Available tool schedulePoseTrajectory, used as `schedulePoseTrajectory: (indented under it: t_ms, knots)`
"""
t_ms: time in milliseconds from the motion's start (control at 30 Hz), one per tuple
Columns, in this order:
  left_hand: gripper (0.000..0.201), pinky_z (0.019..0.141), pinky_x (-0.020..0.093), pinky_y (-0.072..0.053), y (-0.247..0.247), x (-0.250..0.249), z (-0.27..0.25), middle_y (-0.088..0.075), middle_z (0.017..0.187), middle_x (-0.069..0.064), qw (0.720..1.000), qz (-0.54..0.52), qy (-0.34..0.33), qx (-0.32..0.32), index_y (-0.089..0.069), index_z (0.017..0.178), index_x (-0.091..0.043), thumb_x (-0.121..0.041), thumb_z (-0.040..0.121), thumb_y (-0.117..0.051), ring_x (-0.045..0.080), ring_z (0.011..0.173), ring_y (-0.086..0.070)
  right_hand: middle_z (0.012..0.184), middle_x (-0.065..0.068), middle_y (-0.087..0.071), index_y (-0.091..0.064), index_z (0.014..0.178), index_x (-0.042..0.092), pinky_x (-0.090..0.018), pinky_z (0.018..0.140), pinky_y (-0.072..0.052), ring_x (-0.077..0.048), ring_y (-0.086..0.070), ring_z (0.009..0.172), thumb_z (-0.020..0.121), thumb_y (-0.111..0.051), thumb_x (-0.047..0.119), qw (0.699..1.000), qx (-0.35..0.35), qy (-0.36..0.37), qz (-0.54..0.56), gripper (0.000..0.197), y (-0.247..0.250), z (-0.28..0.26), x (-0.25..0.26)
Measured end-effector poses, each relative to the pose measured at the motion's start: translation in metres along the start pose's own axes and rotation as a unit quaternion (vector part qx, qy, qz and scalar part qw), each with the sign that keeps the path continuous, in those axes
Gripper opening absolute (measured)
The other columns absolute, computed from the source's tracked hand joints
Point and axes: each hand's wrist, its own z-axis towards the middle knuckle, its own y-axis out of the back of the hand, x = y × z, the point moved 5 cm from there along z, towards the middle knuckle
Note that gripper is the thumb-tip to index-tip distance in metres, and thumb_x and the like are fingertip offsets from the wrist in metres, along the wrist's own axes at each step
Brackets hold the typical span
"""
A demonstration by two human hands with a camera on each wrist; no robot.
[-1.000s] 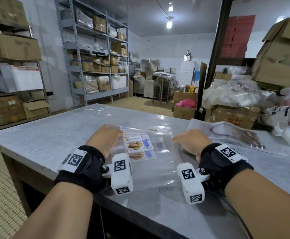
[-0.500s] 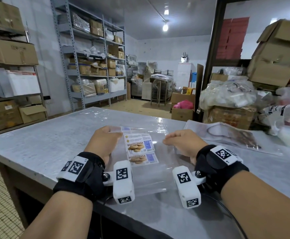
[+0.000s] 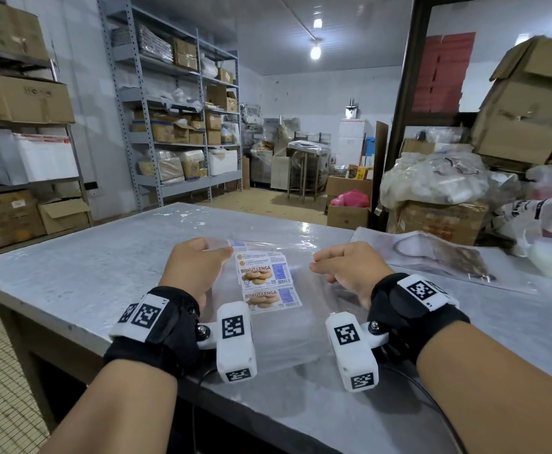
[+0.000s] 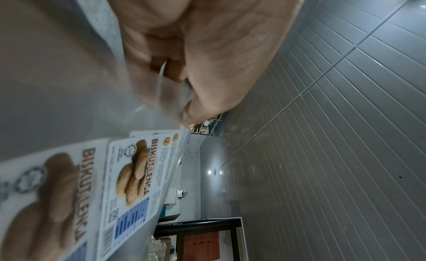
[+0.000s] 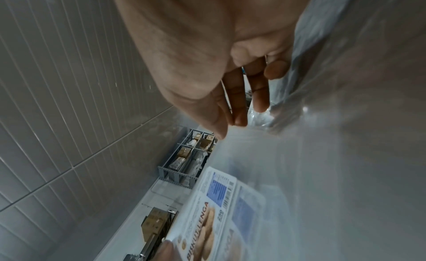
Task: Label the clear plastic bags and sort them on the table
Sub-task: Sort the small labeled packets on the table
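A flat stack of clear plastic bags (image 3: 281, 332) lies on the grey table (image 3: 88, 267) in front of me. Two "Biskut Lenga" biscuit labels (image 3: 263, 273) show on it, one above the other, and appear again in the left wrist view (image 4: 136, 175) and the right wrist view (image 5: 207, 206). My left hand (image 3: 227, 249) pinches the top bag's far edge beside the upper label; the left wrist view shows clear film between its thumb and fingers (image 4: 182, 108). My right hand (image 3: 315, 261) pinches the same bag's far edge to the right of the labels, thumb against forefinger (image 5: 227, 126).
A flat clear bag with dark contents (image 3: 445, 257) lies on the table at the right. Behind it stand cartons and a heap of white plastic bags (image 3: 432, 181). Metal shelves with boxes (image 3: 176, 126) line the left wall. The table's near edge runs just under my wrists.
My right hand has slid a little to the left, closer to the labels. The left hand has kept its hold at the bag's far edge.
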Motion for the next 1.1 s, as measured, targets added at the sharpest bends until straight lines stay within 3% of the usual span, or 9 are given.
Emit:
schedulePoseTrajectory:
  t_ms: [167,333,433,567,667,800,933,1000,1100]
  knots:
    - [0.009,0.072,0.028,-0.053,-0.002,0.001,0.000,-0.075,0.098,0.005,1.000,-0.024,0.004,0.012,-0.072,0.099,-0.014,-0.014,0.098,-0.063,0.018,0.092,-0.068,0.083,-0.007,-0.072,-0.076,0.090,0.007,-0.026,0.068,-0.051,-0.016,-0.060,0.069,0.074,-0.086,0.006,0.999,0.001,0.020,0.038,0.020,-0.003,0.002,0.001]
    - [0.018,0.083,0.036,-0.055,-0.006,0.003,0.002,-0.078,0.101,0.004,0.999,-0.029,0.022,0.035,-0.073,0.107,-0.015,-0.017,0.101,-0.056,0.020,0.101,-0.069,0.083,-0.008,-0.071,-0.074,0.090,0.005,-0.022,0.060,-0.047,-0.018,-0.064,0.067,0.074,-0.084,0.000,0.997,0.024,0.034,0.070,0.020,-0.006,-0.004,0.004]
    - [0.015,0.094,0.048,-0.056,-0.006,0.003,0.003,-0.078,0.098,0.007,0.998,-0.033,0.028,0.034,-0.072,0.106,-0.016,-0.019,0.100,-0.058,0.028,0.101,-0.071,0.088,-0.008,-0.073,-0.074,0.099,0.008,-0.015,0.053,-0.045,-0.015,-0.064,0.066,0.076,-0.082,0.000,0.996,0.023,0.037,0.075,0.025,-0.005,-0.006,0.007]
    - [0.009,0.093,0.052,-0.057,-0.008,0.003,0.003,-0.076,0.097,0.013,0.998,-0.024,0.038,0.050,-0.063,0.101,-0.013,-0.021,0.101,-0.059,0.034,0.093,-0.072,0.087,-0.007,-0.075,-0.070,0.108,0.008,-0.027,0.067,-0.053,-0.016,-0.071,0.070,0.079,-0.078,-0.004,0.993,0.043,0.024,0.110,0.032,-0.008,-0.007,0.007]
    - [0.012,0.089,0.050,-0.059,-0.009,0.003,0.003,-0.075,0.098,0.015,0.997,-0.011,0.044,0.056,-0.061,0.103,-0.010,-0.022,0.100,-0.061,0.035,0.090,-0.072,0.087,-0.013,-0.074,-0.070,0.104,0.007,-0.029,0.066,-0.052,-0.017,-0.069,0.068,0.079,-0.078,-0.003,0.996,0.025,0.013,0.081,0.028,-0.007,-0.005,0.004]
    - [0.012,0.100,0.053,-0.053,-0.005,0.004,0.005,-0.075,0.104,0.009,0.999,-0.001,0.026,0.040,-0.071,0.097,-0.015,-0.021,0.098,-0.061,0.033,0.104,-0.068,0.077,-0.017,-0.071,-0.070,0.100,0.003,-0.034,0.069,-0.053,-0.023,-0.064,0.068,0.079,-0.080,-0.002,0.998,0.024,-0.014,0.051,0.024,-0.009,-0.002,0.000]
    - [0.015,0.102,0.051,-0.052,-0.003,0.005,0.006,-0.076,0.105,0.006,1.000,-0.004,0.004,0.019,-0.075,0.095,-0.017,-0.018,0.097,-0.060,0.029,0.107,-0.068,0.076,-0.017,-0.072,-0.071,0.099,0.004,-0.038,0.076,-0.057,-0.025,-0.064,0.069,0.079,-0.080,-0.002,0.998,0.026,-0.015,0.046,0.023,-0.010,0.001,-0.002]
    - [0.018,0.098,0.044,-0.053,-0.003,0.003,0.005,-0.076,0.102,0.005,1.000,-0.005,-0.015,0.009,-0.076,0.093,-0.016,-0.014,0.097,-0.059,0.024,0.100,-0.067,0.079,-0.018,-0.073,-0.071,0.101,0.004,-0.035,0.072,-0.056,-0.023,-0.066,0.070,0.079,-0.080,-0.002,0.998,0.025,-0.014,0.063,0.024,-0.009,0.001,-0.003]
    - [0.025,0.077,0.029,-0.052,-0.002,0.001,0.004,-0.076,0.083,-0.003,0.999,-0.023,-0.036,-0.009,-0.079,0.085,-0.016,-0.009,0.096,-0.058,0.015,0.081,-0.064,0.084,-0.018,-0.072,-0.071,0.103,0.004,-0.030,0.070,-0.053,-0.024,-0.065,0.073,0.080,-0.079,-0.004,0.994,0.032,-0.024,0.105,0.026,-0.009,-0.001,-0.003]
